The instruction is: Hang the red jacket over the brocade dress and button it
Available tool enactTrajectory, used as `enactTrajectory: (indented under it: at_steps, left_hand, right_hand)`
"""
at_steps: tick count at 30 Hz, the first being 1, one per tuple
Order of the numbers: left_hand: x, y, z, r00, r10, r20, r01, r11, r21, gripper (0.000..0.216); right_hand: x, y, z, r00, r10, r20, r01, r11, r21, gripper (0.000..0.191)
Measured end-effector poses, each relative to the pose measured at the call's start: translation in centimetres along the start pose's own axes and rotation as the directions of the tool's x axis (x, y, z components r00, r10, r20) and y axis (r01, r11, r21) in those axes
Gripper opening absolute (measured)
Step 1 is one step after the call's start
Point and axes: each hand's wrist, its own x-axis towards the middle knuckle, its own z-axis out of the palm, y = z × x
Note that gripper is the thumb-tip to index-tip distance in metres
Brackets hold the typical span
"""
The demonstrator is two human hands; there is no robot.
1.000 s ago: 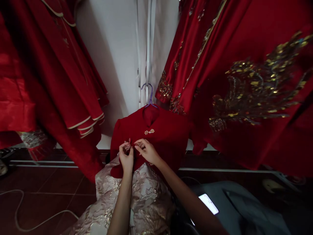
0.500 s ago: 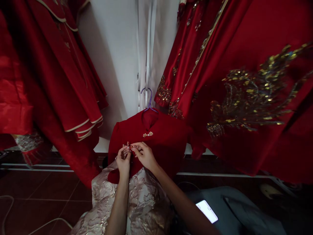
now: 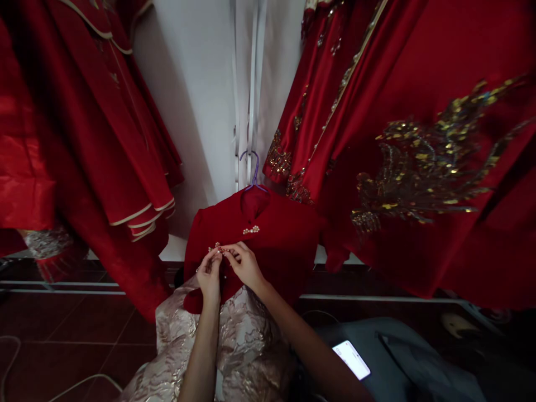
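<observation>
A red jacket hangs in front of me on a purple hanger, its lower part over a pale, gold-patterned skirt. One pearl frog button lies across the front below the collar. Lower down, my left hand and my right hand meet at a second pearl frog button. Fingertips of both hands pinch its ends, the right hand on the right side. My fingers partly cover the clasp, so whether it is fastened cannot be made out.
Red garments hang at the left, and a red dress with gold sequins hangs at the right. Behind the jacket stands a white metal pole. A lit phone rests on a grey surface at lower right.
Both hands stay at the second frog button with only slight finger movement. The whole view has shifted very slightly.
</observation>
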Motion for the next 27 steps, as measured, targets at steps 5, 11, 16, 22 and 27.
enactTrajectory:
  at_steps: [5,11,16,22,27]
  left_hand:
    - [-0.21,0.35,0.07,1.000,0.011,0.020,-0.012,0.999,0.049,0.039]
    - [-0.52,0.99,0.26,0.999,0.047,0.024,-0.050,0.989,0.137,0.036]
    - [-0.67,0.93,0.21,0.992,0.121,0.018,-0.122,0.969,0.214,0.032]
    - [-0.40,0.46,0.04,0.984,0.176,0.031,-0.177,0.941,0.289,0.029]
    - [-0.25,0.45,0.05,0.976,0.189,0.111,-0.214,0.932,0.291,0.024]
  right_hand:
    - [-0.19,-0.16,-0.04,0.999,-0.041,-0.012,0.041,0.999,-0.029,0.025]
    - [-0.21,-0.03,0.05,0.999,-0.048,-0.015,0.047,0.998,-0.051,0.027]
    - [-0.23,0.10,0.06,0.998,-0.040,-0.043,0.036,0.996,-0.083,0.026]
    - [0.19,0.50,0.29,0.997,-0.029,-0.066,0.023,0.995,-0.100,0.025]
    - [0.38,0.40,-0.46,0.999,0.044,-0.026,-0.045,0.999,-0.030,0.023]
